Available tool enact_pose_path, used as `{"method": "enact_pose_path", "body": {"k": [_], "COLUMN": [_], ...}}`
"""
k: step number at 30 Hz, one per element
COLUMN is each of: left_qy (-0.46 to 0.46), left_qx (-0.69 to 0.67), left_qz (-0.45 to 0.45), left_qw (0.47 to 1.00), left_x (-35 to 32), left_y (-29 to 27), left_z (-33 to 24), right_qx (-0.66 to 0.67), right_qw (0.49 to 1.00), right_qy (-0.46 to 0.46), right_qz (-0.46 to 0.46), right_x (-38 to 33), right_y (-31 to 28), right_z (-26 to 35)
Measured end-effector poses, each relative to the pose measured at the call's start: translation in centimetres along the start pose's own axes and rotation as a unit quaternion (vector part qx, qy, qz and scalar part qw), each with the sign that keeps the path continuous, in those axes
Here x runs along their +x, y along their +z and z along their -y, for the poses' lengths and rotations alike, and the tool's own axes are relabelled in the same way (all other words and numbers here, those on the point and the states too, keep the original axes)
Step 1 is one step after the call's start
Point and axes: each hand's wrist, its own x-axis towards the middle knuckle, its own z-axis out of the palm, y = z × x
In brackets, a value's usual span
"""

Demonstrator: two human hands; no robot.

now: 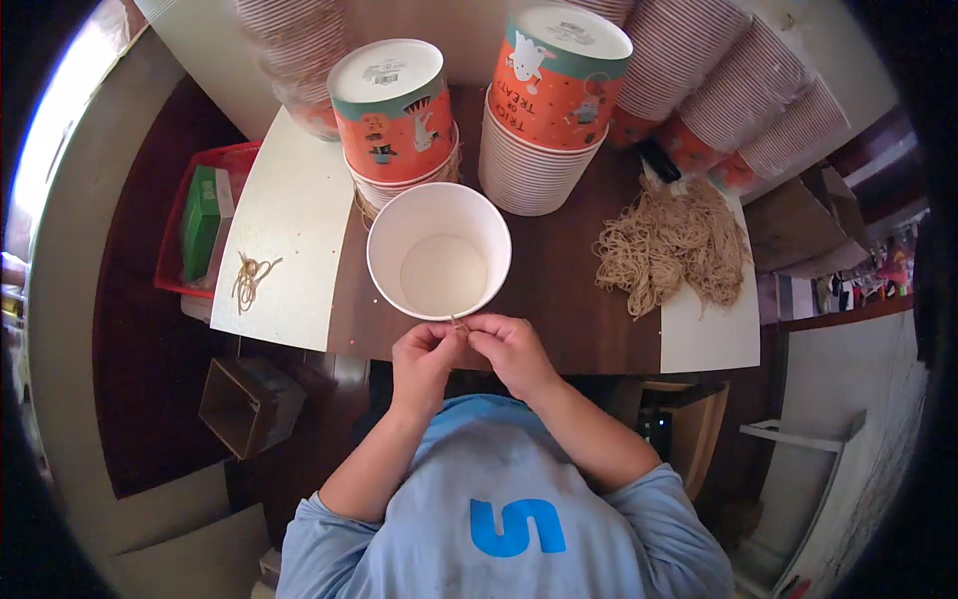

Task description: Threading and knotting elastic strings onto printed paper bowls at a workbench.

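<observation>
1. Your left hand (424,349) and right hand (509,347) meet at the near rim of the open white cup (439,252).
2. Both hands pinch 1 thin tan string (458,323) between closed fingertips.
3. A big heap of string (671,245) lies to the right.
4. 2 stacks of orange cups (399,115) stand just beyond.
5. A small bunch of strings (249,280) lies on the left.

Dim warm indoor light, glare along left rim, heavy fisheye bending and black vignette at edges, centre sharp, top stacks blurred
</observation>
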Motion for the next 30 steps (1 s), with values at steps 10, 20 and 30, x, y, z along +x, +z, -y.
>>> {"method": "enact_pose_path", "body": {"k": [10,20,30], "left_qy": [-0.061,0.188,0.439], "left_qx": [-0.005,0.124,0.375], "left_qz": [0.002,-0.04,-0.039], "left_qw": [0.998,0.973,0.816], "left_x": [-0.4,-0.6,-0.3], "left_y": [-0.9,-0.6,-1.0], "left_z": [1.0,2.1,0.8], "right_qx": [0.244,0.303,0.306], "right_qw": [0.962,0.94,0.939], "right_qy": [0.121,0.156,0.154], "right_qz": [0.009,-0.001,-0.019], "right_x": [0.0,0.1,-0.1], "right_y": [0.3,0.2,0.7], "right_z": [-0.7,-0.2,-0.7]}}
